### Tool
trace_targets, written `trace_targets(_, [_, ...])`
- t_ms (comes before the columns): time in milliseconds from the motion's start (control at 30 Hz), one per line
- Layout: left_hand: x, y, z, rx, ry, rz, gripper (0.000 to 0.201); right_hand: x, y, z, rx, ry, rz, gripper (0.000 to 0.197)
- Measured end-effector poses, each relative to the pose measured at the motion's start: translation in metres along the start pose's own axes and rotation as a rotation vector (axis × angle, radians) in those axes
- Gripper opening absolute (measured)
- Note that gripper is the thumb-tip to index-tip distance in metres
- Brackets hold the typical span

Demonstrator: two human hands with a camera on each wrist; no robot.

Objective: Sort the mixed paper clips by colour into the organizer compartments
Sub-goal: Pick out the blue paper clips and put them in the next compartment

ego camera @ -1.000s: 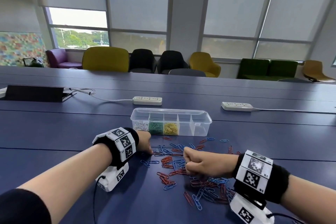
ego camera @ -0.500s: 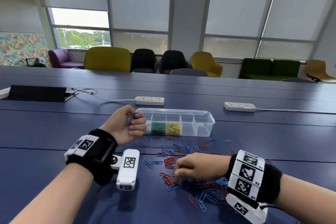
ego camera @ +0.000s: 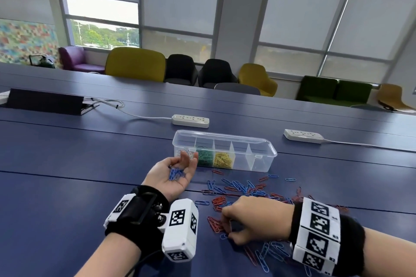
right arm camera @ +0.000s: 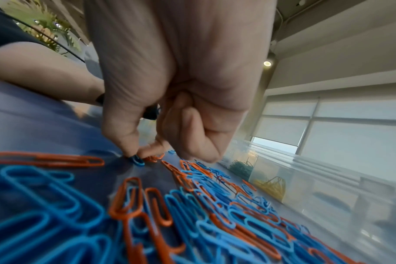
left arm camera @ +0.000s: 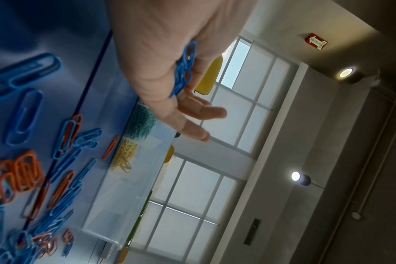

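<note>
Here the left hand (ego camera: 172, 174) lies palm-up, fingers relaxed and apart, cradling a bunch of blue clips (ego camera: 176, 173) just near of the clear organizer (ego camera: 261, 159), which holds pale, green and yellow clips. The right-wrist view alone shows the right hand (right arm camera: 170, 89) pinching one blue clip (right arm camera: 137, 160) from the red-and-blue pile (ego camera: 243, 193) between thumb and forefinger. Dark blue table (ego camera: 67, 175); far-side chairs (ego camera: 135, 63) under blinds.
</note>
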State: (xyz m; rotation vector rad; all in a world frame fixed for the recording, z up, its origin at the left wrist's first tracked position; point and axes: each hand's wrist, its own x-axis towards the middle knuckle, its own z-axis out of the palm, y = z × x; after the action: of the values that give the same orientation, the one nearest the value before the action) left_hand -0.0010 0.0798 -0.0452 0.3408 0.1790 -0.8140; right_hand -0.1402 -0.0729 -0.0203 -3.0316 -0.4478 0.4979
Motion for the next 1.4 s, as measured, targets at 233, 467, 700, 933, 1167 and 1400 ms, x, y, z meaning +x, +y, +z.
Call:
trace_targets(233, [-0.005,-0.007,0.001,0.017,-0.010,0.002,0.040,-0.006,0.004,-0.010,0.147,-0.092,-0.019,0.005])
trace_targets(467, [-0.001,-0.013,0.002,0.048,-0.029,-0.066,0.048,0.027,0.004,-0.064,0.290,0.175,-0.052,0.010])
trace_targets(700, [0.004,-0.005,-0.006,0.021,-0.012,-0.050,0.044,0.076,-0.005,-0.077,0.226,0.369,-0.073,0.024])
trace_targets(933, [0.012,0.005,-0.006,-0.090,0.119,0.006,0.044,0.084,0.048,-0.066,0.320,0.176,0.061,0.029])
trace_targets(1167, [0.015,0.010,-0.011,-0.021,0.105,0.028,0.040,0.097,0.053,-0.029,0.254,-0.023,0.176,0.049])
trace_targets(1400, [0.016,0.010,-0.013,0.015,0.141,0.061,0.040,0.093,0.055,-0.024,0.369,0.007,0.138,0.014])
